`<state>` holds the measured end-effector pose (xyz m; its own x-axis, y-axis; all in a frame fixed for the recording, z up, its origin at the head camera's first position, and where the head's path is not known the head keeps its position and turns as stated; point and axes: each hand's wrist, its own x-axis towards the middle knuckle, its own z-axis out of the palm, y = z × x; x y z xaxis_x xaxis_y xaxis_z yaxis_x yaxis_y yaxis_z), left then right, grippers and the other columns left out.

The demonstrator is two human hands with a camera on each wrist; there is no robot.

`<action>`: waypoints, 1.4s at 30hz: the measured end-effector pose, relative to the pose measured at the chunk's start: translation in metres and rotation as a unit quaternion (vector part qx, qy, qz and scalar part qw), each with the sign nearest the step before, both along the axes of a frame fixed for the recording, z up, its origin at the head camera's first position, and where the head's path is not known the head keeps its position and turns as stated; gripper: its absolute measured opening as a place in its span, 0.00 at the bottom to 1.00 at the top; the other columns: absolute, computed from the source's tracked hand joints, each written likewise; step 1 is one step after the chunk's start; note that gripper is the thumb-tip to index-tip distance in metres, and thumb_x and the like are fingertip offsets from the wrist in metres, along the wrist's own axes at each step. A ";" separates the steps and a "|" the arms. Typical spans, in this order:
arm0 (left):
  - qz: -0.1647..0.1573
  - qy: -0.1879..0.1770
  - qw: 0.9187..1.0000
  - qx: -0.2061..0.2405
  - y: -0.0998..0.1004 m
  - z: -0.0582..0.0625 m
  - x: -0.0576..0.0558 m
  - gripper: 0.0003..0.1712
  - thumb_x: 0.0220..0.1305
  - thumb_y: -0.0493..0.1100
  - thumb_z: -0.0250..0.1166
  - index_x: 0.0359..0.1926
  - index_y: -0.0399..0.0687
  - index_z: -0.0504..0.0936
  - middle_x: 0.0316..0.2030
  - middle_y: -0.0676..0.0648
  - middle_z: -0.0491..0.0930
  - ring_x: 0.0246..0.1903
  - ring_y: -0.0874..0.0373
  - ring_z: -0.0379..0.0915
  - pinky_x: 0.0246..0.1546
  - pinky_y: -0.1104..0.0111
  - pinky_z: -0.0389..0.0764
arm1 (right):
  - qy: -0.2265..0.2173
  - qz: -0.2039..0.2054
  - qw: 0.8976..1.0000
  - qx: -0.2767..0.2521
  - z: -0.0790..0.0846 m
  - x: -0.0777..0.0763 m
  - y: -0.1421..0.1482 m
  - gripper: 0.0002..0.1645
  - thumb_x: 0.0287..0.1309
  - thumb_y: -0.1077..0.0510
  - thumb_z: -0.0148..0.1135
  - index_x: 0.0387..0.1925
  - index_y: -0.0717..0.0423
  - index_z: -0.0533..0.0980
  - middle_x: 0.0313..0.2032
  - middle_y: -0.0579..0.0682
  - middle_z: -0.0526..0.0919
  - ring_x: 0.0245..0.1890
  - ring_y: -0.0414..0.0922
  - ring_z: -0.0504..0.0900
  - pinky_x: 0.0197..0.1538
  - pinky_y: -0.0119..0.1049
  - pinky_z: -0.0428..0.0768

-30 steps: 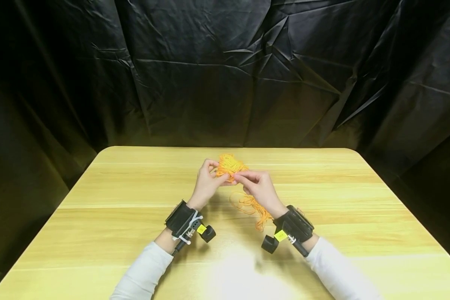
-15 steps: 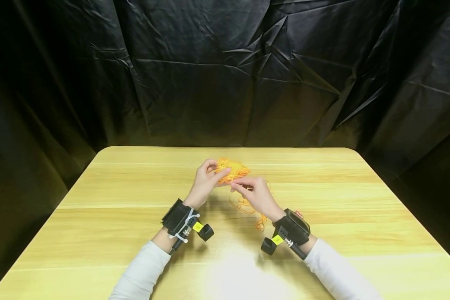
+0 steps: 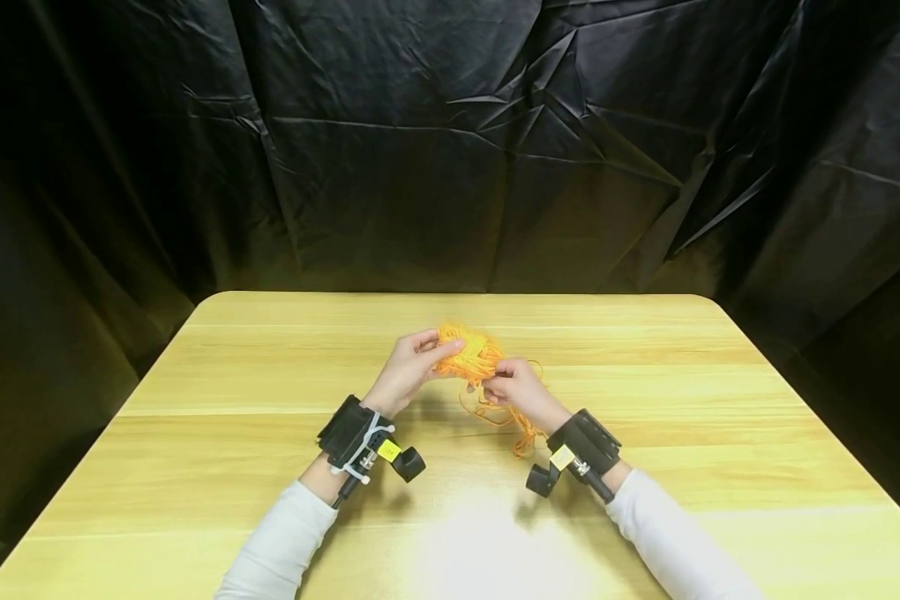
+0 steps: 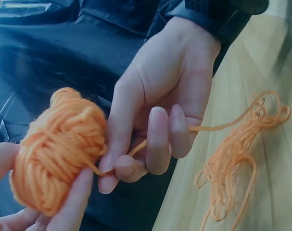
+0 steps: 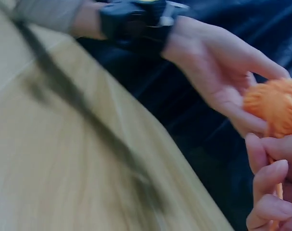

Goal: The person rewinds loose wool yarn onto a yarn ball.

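Note:
An orange ball of yarn (image 3: 471, 352) is held up over the far half of the table by my left hand (image 3: 403, 375), its thumb across the near face. My right hand (image 3: 523, 390) is at the ball's right side. In the left wrist view, the right thumb and forefinger pinch the yarn strand (image 4: 210, 128) close to the ball, and the strand runs on between the other curled fingers. It leads to a loose tangle of orange yarn (image 4: 227, 178) lying on the table. The right wrist view shows the left fingers around the ball (image 5: 280, 108), partly cut off by the frame.
The light wooden table (image 3: 195, 467) has rounded far corners, and a black curtain (image 3: 390, 208) hangs behind it. Both wrists wear black straps with small cameras (image 3: 407, 463). A bright glare lies on the table's near middle.
My right hand has moved from the ball's near face down, then round to its right side. The ball has turned and come slightly nearer in my left hand. The loose yarn stays on the table.

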<state>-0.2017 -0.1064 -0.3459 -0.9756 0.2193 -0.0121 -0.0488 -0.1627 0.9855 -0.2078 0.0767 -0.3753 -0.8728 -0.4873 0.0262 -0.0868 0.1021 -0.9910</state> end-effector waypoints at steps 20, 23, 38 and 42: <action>-0.074 -0.005 0.993 -0.094 -0.004 -0.011 -0.001 0.13 0.55 0.40 0.63 0.38 0.36 0.74 0.30 0.49 0.75 0.32 0.60 0.73 0.43 0.56 0.76 | 0.068 -0.067 0.990 0.103 0.042 -0.016 0.009 0.15 0.54 0.55 0.59 0.39 0.63 0.79 0.27 0.45 0.79 0.23 0.38 0.69 0.28 0.28 0.68; -0.047 -0.011 0.993 -0.109 -0.002 -0.013 -0.002 0.12 0.54 0.40 0.63 0.35 0.39 0.71 0.29 0.49 0.74 0.31 0.60 0.73 0.41 0.57 0.77 | 0.138 -0.069 0.980 0.123 0.049 -0.012 0.006 0.13 0.55 0.57 0.59 0.37 0.64 0.79 0.30 0.52 0.83 0.29 0.41 0.77 0.37 0.32 0.75; 0.124 -0.005 0.991 -0.041 0.004 -0.007 -0.006 0.11 0.55 0.39 0.63 0.37 0.37 0.73 0.33 0.44 0.78 0.29 0.61 0.76 0.31 0.68 0.80 | 0.305 -0.129 0.928 0.171 0.049 0.026 -0.014 0.13 0.61 0.61 0.50 0.41 0.67 0.74 0.20 0.47 0.79 0.18 0.41 0.77 0.26 0.31 0.76; 0.150 -0.001 0.988 -0.032 0.004 -0.006 -0.008 0.12 0.54 0.40 0.64 0.35 0.38 0.73 0.29 0.48 0.77 0.27 0.62 0.75 0.28 0.70 0.80 | 0.316 -0.122 0.927 0.164 0.043 0.030 -0.014 0.12 0.61 0.62 0.49 0.36 0.65 0.78 0.20 0.47 0.79 0.10 0.33 0.61 0.14 0.27 0.63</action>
<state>-0.2093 -0.1023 -0.3518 -0.9966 -0.0806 -0.0188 -0.0100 -0.1080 0.9941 -0.1777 0.0629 -0.3319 -0.8193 -0.3490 0.4549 -0.5732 0.4814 -0.6631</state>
